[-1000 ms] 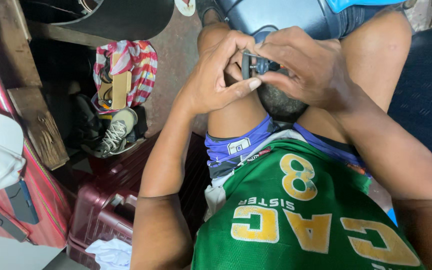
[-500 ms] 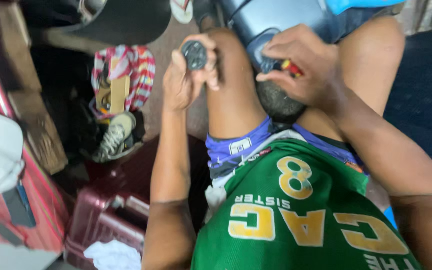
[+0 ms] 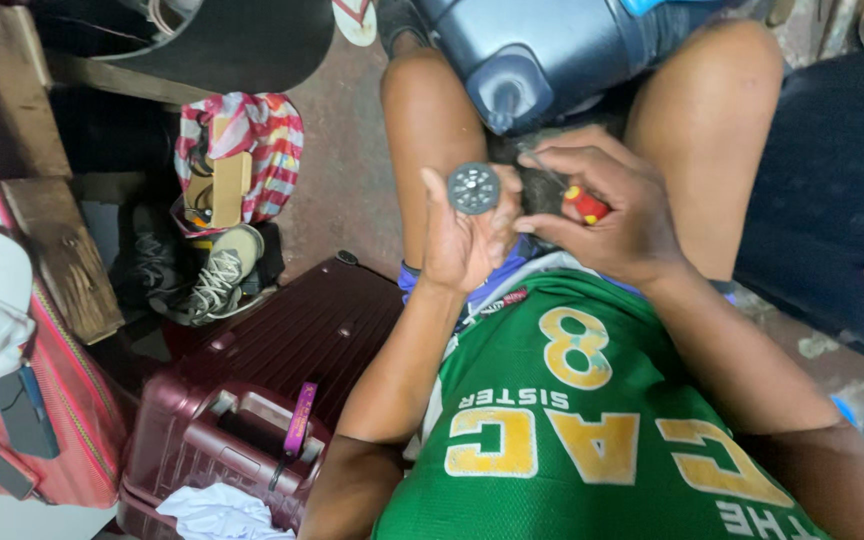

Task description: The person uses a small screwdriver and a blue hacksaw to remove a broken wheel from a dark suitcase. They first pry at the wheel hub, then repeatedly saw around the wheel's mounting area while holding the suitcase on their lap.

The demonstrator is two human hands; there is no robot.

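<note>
**A:** The wheel (image 3: 474,188), where is it on your feed?

**B:** I have it up in my left hand (image 3: 464,235), a small dark round wheel with its flat face turned to the camera. My fingers are closed on its lower edge and the thumb sits just beside it, so it is pinched, held above my lap between my knees.

**A:** And the other hand?

**B:** My right hand (image 3: 607,210) is just beside the left, fingertips close to touching it. It is wrapped tight round a screwdriver (image 3: 577,198) with a red handle; only part of the handle and a thin length of shaft show past my fingers. I cannot tell where the tip ends.

**A:** What lies beyond the hands?

**B:** Just past them, between my knees, a dark blue suitcase (image 3: 552,50) lies with a corner housing toward me. Nearer, I see my green jersey (image 3: 592,430) with yellow characters. To my left on the floor lies a maroon suitcase (image 3: 272,400), with a white cloth (image 3: 217,512) at its near end. Farther left, a grey sneaker (image 3: 217,275) sits below a red-and-white striped bag (image 3: 252,140), and a wooden beam (image 3: 47,200) runs along that side.
</note>
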